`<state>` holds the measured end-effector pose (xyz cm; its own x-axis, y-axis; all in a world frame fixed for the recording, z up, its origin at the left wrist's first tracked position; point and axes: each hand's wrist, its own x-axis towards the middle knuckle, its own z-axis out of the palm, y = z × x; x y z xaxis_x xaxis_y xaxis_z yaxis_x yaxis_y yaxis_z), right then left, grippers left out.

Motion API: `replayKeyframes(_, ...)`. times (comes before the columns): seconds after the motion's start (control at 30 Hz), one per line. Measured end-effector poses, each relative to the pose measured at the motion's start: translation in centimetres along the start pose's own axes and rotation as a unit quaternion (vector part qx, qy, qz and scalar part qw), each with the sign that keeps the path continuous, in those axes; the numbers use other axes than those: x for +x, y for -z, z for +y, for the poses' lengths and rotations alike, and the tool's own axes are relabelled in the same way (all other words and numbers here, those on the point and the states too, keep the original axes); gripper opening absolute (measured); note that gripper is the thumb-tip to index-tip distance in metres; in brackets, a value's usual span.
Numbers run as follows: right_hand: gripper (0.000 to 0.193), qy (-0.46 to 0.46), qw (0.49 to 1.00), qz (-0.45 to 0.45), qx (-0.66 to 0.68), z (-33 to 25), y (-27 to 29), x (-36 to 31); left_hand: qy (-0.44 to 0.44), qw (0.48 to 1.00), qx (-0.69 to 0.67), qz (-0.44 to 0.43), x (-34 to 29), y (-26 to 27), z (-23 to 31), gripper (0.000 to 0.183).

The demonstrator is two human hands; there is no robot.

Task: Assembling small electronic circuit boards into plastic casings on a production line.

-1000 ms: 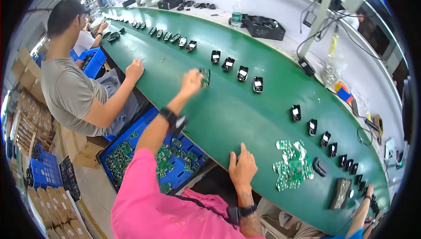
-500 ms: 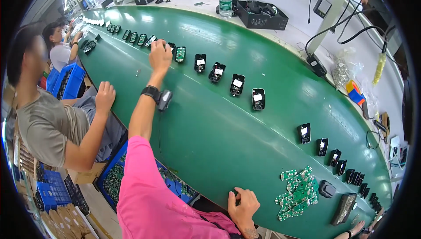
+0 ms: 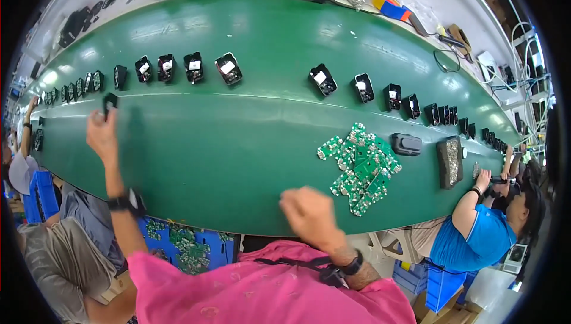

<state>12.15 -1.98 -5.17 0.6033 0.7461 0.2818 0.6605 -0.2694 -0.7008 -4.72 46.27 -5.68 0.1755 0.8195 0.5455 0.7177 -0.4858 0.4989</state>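
Observation:
At the left, my left hand (image 3: 102, 136) is closed on a small black plastic casing (image 3: 110, 102), gripping its near end above the green table. The hand is slightly blurred. My right hand (image 3: 312, 217) is over the table's near edge, its fingers smeared by motion, so their grip is unclear. To its upper right lies a heap of green circuit boards (image 3: 363, 166). Beyond my hands, open black casings stand in a row, among them one casing (image 3: 228, 69) with a white label inside and another (image 3: 322, 79) farther right.
Right of the boards sit a closed black device (image 3: 407, 144) and a dark tray of small metal parts (image 3: 450, 163). A blue bin of boards (image 3: 190, 246) is below the table edge. Co-workers sit on both sides, one in a blue shirt (image 3: 476, 232).
My view has swung to the right. My left hand has drawn back from the row and now has a black casing in it. My right hand has lifted and moved.

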Motion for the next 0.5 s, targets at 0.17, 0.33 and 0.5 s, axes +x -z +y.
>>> replayKeyframes(0.17,0.035,-0.052,0.969,-0.005,-0.242,3.3,8.6,4.8,0.016,0.948,-0.24,-0.209,-19.9,6.7,16.1,0.052)
replayKeyframes(0.33,0.035,0.042,0.963,-0.183,-0.196,5.7,8.8,7.4,-0.062,0.942,-0.234,-0.233,-29.0,6.8,20.0,0.062)
replayKeyframes(0.5,0.026,0.073,0.966,-0.183,-0.167,5.8,9.4,8.4,-0.132,0.943,-0.267,-0.145,-30.0,7.9,22.0,0.065)
